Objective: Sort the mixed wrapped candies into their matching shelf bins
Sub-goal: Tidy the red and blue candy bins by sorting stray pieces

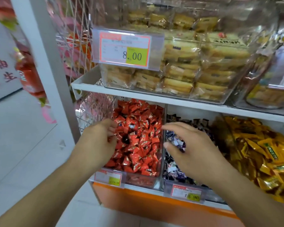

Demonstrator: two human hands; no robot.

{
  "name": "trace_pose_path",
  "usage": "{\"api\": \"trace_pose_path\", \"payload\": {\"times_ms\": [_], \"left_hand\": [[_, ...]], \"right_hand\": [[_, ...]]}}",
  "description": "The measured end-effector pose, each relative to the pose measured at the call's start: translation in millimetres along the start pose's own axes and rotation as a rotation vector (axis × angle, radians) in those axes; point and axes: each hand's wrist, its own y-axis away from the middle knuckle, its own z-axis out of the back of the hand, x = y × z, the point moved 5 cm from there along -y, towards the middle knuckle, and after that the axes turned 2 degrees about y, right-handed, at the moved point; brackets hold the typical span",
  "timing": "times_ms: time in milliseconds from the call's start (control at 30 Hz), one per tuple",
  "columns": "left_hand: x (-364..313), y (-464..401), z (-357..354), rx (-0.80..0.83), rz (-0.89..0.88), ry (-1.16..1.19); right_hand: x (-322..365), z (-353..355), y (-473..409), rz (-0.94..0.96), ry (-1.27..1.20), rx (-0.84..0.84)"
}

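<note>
The left hand (100,136) reaches into the left side of the clear bin (160,145) heaped with red wrapped candies (138,136), its fingers curled down among the wrappers; whether it actually has hold of one I cannot tell. A single dark wrapped candy (125,140) lies among the red ones, just beside the left fingertips. The right hand (192,145) hovers over the neighbouring bin of dark purple and white wrapped candies (174,171), fingers spread and loosely bent, holding nothing. Further right sits a heap of yellow wrapped candies (260,153). Price tags (186,193) hang on the bin fronts. On the shelf (154,95) above stands a clear box of packaged biscuits (195,71) with an 8.00 label (127,47).
</note>
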Motion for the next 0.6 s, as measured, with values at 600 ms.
{"api": "trace_pose_path", "payload": {"times_ms": [600], "left_hand": [[-0.9,-38.0,-52.5,0.244,0.021,0.032]], "right_hand": [[6.2,-24.5,-16.3,0.070,-0.034,0.035]]}}
